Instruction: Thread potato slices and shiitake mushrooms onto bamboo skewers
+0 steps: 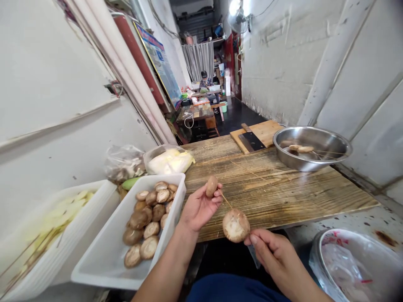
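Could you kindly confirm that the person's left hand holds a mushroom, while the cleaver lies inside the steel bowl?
Not quite: the head view shows the cleaver lying on the cutting board, not inside the steel bowl. The person's left hand does hold a mushroom.

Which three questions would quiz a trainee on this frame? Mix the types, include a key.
1. True or false: the cleaver lies on the cutting board.
2. Multiple choice: what is the left hand holding? a) a steel basin; b) a small mushroom; c) a plastic bag.
3. Short answer: what thin thing shows between the left hand and the larger mushroom?

Key: 1. True. 2. b. 3. A skewer.
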`<state>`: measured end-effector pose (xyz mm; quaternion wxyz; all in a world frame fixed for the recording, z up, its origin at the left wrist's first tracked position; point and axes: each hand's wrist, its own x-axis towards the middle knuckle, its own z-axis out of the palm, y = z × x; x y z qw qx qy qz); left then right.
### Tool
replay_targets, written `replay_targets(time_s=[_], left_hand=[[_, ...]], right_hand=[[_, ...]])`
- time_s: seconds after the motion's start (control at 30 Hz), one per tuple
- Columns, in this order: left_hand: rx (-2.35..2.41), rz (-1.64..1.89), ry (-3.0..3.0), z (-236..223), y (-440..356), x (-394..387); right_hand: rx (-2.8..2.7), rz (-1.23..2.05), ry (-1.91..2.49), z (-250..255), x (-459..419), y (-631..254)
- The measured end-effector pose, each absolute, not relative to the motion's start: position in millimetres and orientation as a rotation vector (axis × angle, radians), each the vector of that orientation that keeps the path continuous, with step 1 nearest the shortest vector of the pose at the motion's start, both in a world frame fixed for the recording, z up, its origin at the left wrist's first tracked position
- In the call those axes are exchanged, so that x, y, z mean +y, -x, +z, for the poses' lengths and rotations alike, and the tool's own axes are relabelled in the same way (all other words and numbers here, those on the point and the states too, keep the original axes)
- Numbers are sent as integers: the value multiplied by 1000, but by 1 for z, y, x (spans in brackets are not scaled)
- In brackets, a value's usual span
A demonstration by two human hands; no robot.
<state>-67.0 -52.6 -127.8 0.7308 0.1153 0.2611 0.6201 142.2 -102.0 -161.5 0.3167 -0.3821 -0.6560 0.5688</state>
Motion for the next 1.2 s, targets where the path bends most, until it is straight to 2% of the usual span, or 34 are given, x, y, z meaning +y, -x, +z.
replay_targets(time_s=[0.6, 1.2], left_hand=[[725, 1548, -424, -135, 53, -54], [786, 1535, -501, -131, 48, -57]], right_hand=[[-1728, 1465, 1058, -160, -107, -146], [-1698, 1465, 1049, -162, -107, -144]])
